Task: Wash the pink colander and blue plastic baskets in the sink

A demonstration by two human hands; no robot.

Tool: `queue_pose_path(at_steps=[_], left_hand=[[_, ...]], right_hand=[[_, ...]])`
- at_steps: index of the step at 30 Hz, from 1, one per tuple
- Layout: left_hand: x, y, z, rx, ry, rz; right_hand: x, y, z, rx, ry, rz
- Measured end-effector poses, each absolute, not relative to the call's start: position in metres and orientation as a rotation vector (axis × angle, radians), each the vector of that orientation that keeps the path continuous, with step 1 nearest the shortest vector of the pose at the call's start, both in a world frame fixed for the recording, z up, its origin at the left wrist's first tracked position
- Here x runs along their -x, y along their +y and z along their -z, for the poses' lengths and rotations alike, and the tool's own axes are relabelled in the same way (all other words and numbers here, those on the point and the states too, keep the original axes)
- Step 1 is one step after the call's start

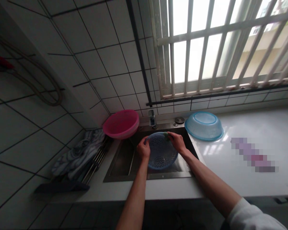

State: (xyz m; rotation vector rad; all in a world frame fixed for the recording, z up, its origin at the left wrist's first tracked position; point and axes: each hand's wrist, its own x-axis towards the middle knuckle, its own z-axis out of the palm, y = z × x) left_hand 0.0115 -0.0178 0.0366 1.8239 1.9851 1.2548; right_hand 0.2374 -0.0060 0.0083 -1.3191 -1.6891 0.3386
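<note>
L hand (pixel 144 149) clamped on rim of round blue perforated plastic colander (pixel 161 154) over rectangular steel sink (pixel 170 175); R hand (pixel 179 142) pinches small green pad (pixel 166 136) (scrubber, prob.) at rim; scrub looks part done, amt left unclear

Green item (pixel 166 136) too small, pixelated object (pixel 253 157) unidentifiable, sleeve (pixel 251 215) cropped

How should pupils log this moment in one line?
left hand: gripping colander rim; right hand: green item at colander rim; colander: over sink; pink basin: left of tap; blue basin: upside down on counter
</note>
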Motion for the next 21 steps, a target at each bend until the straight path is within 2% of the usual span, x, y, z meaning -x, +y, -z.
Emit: queue_pose_path(at_steps=[3, 8, 15, 21], left_hand=[[-0.013, -0.016, -0.034, -1.841, 1.973, -1.263], [-0.024, -0.018, -0.031, -2.068, 1.707, -1.145], [-0.009, -0.014, -0.032, -1.717, 2.039, -1.321], [-0.024, -0.015, -0.028, -2.002, 1.758, -1.142]], right_hand=[[-0.241, -0.006, -0.005, 1.380, -1.631, -0.301], [-0.218, -0.008, -0.004, 1.273, -1.861, -0.294], [-0.243, -0.002, -0.003, 1.422, -1.623, -0.330], [-0.219, -0.008, -0.003, 1.259, -1.779, -0.372]])
